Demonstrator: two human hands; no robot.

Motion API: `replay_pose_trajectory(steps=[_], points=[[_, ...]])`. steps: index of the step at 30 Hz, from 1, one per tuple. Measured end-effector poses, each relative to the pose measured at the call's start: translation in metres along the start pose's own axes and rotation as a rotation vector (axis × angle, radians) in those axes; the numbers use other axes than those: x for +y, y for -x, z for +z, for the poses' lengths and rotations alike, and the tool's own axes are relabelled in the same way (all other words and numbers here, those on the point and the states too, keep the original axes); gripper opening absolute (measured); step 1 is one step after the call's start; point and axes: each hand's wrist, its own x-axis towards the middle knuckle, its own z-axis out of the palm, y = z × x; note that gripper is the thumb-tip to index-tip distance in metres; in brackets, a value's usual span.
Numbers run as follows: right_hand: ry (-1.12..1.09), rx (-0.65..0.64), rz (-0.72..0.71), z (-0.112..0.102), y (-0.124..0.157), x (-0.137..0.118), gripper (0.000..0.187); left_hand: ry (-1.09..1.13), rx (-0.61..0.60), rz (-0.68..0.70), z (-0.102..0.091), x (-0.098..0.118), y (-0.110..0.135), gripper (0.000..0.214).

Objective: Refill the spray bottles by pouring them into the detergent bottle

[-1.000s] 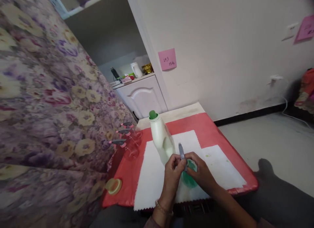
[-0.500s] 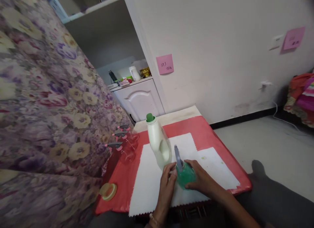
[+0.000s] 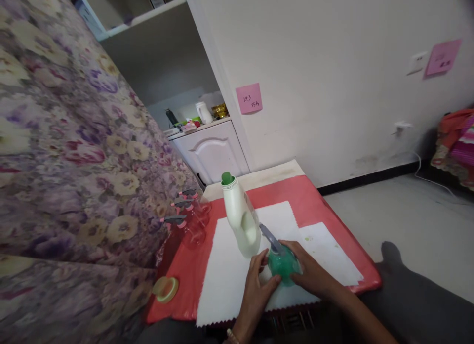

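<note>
A clear spray bottle (image 3: 283, 264) holding green liquid, with a grey trigger head, is between my hands above the white cloth (image 3: 222, 284). My right hand (image 3: 307, 267) is closed round its right side. From the left, my left hand (image 3: 258, 279) cups the bottle with curved fingers, its thumb against the lower front. The spray head's nozzle points up and left. Just behind my left hand stands a large pale-green jug (image 3: 237, 215), uncapped, with a green spout in its neck.
Several clear spray bottles (image 3: 194, 230) with grey and pink heads stand along the left edge beside a floral curtain (image 3: 92, 136). A yellowish cap (image 3: 165, 289) lies at the front left of the red-covered table (image 3: 185, 299). A cabinet (image 3: 215, 149) and wall are behind.
The spray bottle has turned in my hands, so its nozzle now points more to the left. My left thumb has come round to the bottle's front.
</note>
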Motion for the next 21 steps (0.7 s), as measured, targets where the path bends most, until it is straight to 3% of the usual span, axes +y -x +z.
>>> replay_pose_trajectory(steps=[9,15,21], points=[[-0.019,-0.032,0.023,-0.004,0.002,0.011,0.079,0.097,-0.101,-0.043,0.01,-0.007,-0.01,0.082],[-0.028,-0.034,0.046,-0.004,0.003,0.018,0.072,0.06,-0.084,-0.05,0.016,-0.002,-0.013,0.082],[-0.04,-0.053,0.09,-0.003,0.003,0.028,0.067,0.009,-0.092,0.026,0.013,-0.005,-0.013,0.076]])
